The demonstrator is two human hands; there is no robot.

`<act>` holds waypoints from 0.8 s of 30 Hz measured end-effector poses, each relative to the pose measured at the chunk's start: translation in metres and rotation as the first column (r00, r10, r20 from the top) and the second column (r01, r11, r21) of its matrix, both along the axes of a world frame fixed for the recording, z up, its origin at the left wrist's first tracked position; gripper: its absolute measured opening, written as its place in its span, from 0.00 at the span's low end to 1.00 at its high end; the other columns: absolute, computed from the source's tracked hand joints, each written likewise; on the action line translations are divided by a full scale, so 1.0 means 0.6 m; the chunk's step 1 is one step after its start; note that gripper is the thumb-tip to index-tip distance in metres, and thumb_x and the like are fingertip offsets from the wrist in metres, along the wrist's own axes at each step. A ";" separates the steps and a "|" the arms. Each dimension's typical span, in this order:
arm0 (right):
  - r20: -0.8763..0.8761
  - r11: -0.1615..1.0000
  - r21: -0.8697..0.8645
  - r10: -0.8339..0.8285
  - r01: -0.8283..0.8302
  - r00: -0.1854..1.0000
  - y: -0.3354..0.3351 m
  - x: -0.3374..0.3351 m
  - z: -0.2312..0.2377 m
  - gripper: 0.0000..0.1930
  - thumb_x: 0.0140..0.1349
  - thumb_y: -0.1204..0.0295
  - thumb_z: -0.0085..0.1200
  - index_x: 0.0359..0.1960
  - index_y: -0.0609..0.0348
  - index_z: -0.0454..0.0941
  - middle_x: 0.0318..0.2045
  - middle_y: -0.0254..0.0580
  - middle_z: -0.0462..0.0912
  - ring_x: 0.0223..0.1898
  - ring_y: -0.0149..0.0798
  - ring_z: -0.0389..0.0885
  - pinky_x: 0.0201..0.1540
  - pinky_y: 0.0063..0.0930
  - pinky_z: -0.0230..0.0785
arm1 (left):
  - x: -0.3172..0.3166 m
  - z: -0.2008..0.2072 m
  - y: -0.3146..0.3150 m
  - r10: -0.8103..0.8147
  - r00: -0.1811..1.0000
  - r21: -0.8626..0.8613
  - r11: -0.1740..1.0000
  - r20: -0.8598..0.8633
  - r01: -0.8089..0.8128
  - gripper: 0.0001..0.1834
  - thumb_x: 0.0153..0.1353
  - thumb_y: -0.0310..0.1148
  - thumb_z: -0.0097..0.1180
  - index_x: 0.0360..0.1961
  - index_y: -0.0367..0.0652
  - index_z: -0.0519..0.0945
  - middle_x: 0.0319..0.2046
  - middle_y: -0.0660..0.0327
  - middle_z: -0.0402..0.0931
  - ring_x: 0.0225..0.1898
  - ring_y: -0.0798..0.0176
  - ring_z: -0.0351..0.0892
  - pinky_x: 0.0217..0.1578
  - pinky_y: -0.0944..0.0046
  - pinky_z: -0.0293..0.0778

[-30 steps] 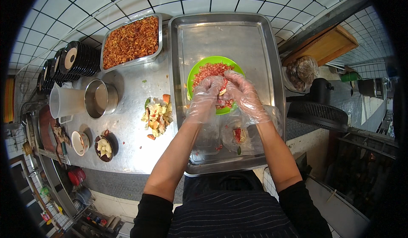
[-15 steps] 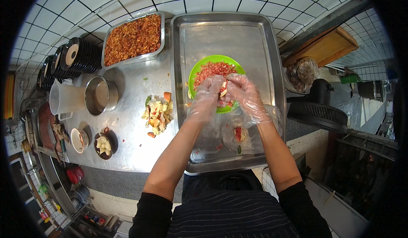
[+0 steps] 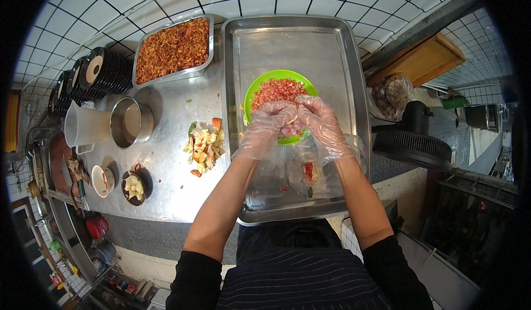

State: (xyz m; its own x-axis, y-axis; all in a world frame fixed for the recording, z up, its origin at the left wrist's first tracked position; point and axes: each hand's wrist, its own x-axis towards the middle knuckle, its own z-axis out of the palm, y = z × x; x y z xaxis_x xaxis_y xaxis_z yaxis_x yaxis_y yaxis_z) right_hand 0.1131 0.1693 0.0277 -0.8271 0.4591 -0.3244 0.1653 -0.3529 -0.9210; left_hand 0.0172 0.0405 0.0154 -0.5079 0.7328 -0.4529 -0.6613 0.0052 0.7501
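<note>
Both my hands wear clear plastic gloves and meet over a bright green plate (image 3: 305, 81) heaped with red pomegranate seeds (image 3: 275, 90). My left hand (image 3: 269, 123) and my right hand (image 3: 319, 123) are closed round a pomegranate piece (image 3: 291, 121), mostly covered by the fingers; only a pale bit of it shows between them. Under the plate is a large metal tray (image 3: 296, 44). Below my right hand, on clear plastic (image 3: 326, 185) in the tray, lies another pomegranate piece (image 3: 309, 171) with red seeds and pale rind.
Left of the tray is a pile of peel scraps (image 3: 204, 148). Beyond it stand a metal pot (image 3: 131, 123), a plastic jug (image 3: 83, 126), a white cup (image 3: 103, 181) and a dark bowl (image 3: 134, 189). A pan of reddish-brown crumbly food (image 3: 174, 50) sits far left; a black fan (image 3: 415, 138) stands right.
My fingers have closed further over the pomegranate piece, so less of its red and pale surface shows. The hands stay over the plate.
</note>
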 end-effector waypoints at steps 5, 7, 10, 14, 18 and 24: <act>-0.028 1.000 0.026 0.008 -0.007 1.000 0.002 0.004 -0.006 0.18 0.60 0.75 0.56 0.51 0.68 0.71 0.42 0.39 0.76 0.39 0.28 0.76 0.41 0.22 0.74 | 0.013 0.009 0.002 0.054 0.994 0.000 0.999 -0.097 -0.055 0.05 0.61 0.32 0.56 0.32 0.42 0.80 0.25 0.67 0.78 0.22 0.75 0.73 0.24 0.76 0.71; -0.026 1.000 0.009 0.016 -0.015 1.000 0.001 0.004 -0.003 0.17 0.61 0.77 0.53 0.51 0.70 0.70 0.44 0.42 0.76 0.40 0.30 0.76 0.42 0.23 0.74 | 0.015 0.007 0.002 0.078 0.992 0.010 0.997 -0.097 -0.078 0.06 0.61 0.32 0.56 0.32 0.42 0.80 0.25 0.67 0.77 0.21 0.75 0.73 0.24 0.76 0.70; -0.022 1.000 0.003 0.014 -0.014 1.000 -0.004 0.005 0.004 0.16 0.62 0.78 0.52 0.51 0.71 0.69 0.45 0.43 0.75 0.40 0.30 0.76 0.41 0.23 0.75 | 0.019 0.000 -0.001 0.105 0.993 0.035 0.994 -0.059 -0.103 0.06 0.61 0.33 0.56 0.32 0.42 0.80 0.25 0.68 0.77 0.22 0.75 0.73 0.24 0.76 0.69; -0.029 0.999 -0.047 0.003 -0.005 1.000 -0.002 0.010 0.001 0.17 0.60 0.76 0.56 0.51 0.68 0.71 0.42 0.40 0.77 0.40 0.28 0.76 0.41 0.21 0.74 | 0.024 0.023 0.003 0.133 0.991 -0.021 0.991 -0.014 -0.133 0.06 0.60 0.33 0.57 0.31 0.43 0.80 0.25 0.67 0.77 0.22 0.75 0.72 0.25 0.75 0.69; -0.039 0.999 0.041 0.038 -0.036 0.999 0.004 0.011 -0.012 0.16 0.62 0.78 0.51 0.51 0.68 0.70 0.44 0.41 0.76 0.39 0.28 0.76 0.41 0.23 0.73 | 0.016 0.006 -0.002 0.010 0.996 0.041 0.999 -0.091 -0.006 0.06 0.58 0.33 0.60 0.30 0.42 0.80 0.24 0.67 0.76 0.22 0.75 0.71 0.25 0.75 0.68; -0.026 0.996 0.051 0.069 -0.067 0.997 0.004 0.013 -0.005 0.15 0.62 0.77 0.51 0.51 0.68 0.71 0.44 0.40 0.76 0.39 0.28 0.76 0.41 0.22 0.73 | 0.018 0.002 -0.004 0.059 0.997 -0.021 0.998 -0.051 -0.060 0.07 0.56 0.33 0.62 0.31 0.41 0.80 0.24 0.67 0.76 0.22 0.74 0.71 0.25 0.75 0.67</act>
State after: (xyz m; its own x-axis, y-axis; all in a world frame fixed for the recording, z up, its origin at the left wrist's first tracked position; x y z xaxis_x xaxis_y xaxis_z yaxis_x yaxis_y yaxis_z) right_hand 0.1210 0.1718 0.0247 -0.8654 0.4166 -0.2785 0.1612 -0.2948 -0.9419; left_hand 0.0278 0.0383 0.0165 -0.5727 0.6906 -0.4416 -0.6225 -0.0159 0.7824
